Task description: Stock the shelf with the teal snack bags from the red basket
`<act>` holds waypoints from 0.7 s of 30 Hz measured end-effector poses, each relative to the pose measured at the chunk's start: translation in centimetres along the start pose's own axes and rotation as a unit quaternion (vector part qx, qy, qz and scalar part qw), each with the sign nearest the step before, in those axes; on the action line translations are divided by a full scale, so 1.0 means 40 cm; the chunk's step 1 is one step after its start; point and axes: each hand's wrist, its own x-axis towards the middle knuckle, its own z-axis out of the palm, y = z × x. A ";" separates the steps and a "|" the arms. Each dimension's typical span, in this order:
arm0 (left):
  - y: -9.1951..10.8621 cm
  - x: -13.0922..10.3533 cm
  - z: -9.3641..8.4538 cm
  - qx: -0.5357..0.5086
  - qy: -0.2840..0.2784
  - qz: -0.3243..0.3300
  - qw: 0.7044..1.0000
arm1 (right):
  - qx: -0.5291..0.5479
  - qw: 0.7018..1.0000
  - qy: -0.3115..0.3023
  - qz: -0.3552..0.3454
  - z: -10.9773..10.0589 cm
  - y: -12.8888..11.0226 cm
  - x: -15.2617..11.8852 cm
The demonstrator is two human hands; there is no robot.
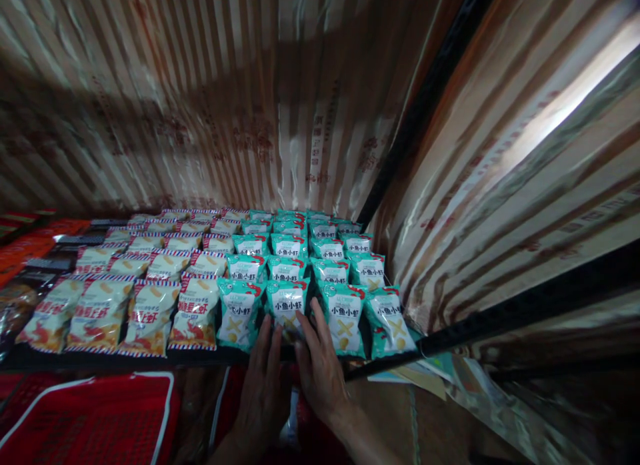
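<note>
Both hands are at the front edge of a black shelf [195, 362], around one teal-and-white snack bag [289, 305] in the front row. My left hand [263, 378] has its fingers stretched out along the bag's lower left side. On the other side, my right hand [320, 365] lies with fingers spread, the fingertips at the bag's lower right front. Neither hand is wrapped round the bag. Another teal snack bag [239, 315] stands to the left, and a further teal bag [344, 318] is just right of my right hand. Rows of the same bags stand behind.
Several white-and-red snack bags [100, 315] fill the shelf's left part, with orange packets [35, 242] at the far left. Below is a red basket [100, 412] with a white handle. A black post [400, 138] and striped sheeting [225, 105] enclose the shelf.
</note>
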 end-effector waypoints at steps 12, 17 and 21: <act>0.011 0.011 0.025 -0.004 0.041 -0.016 0.999 | -0.021 0.999 -0.037 -0.015 -0.004 -0.001 -0.016; 0.015 0.013 0.019 0.002 0.035 -0.005 0.999 | -0.022 0.999 -0.039 -0.018 -0.017 -0.005 -0.021; 0.018 0.011 0.020 -0.008 0.031 -0.009 0.999 | -0.013 0.998 -0.047 -0.036 -0.036 -0.024 -0.022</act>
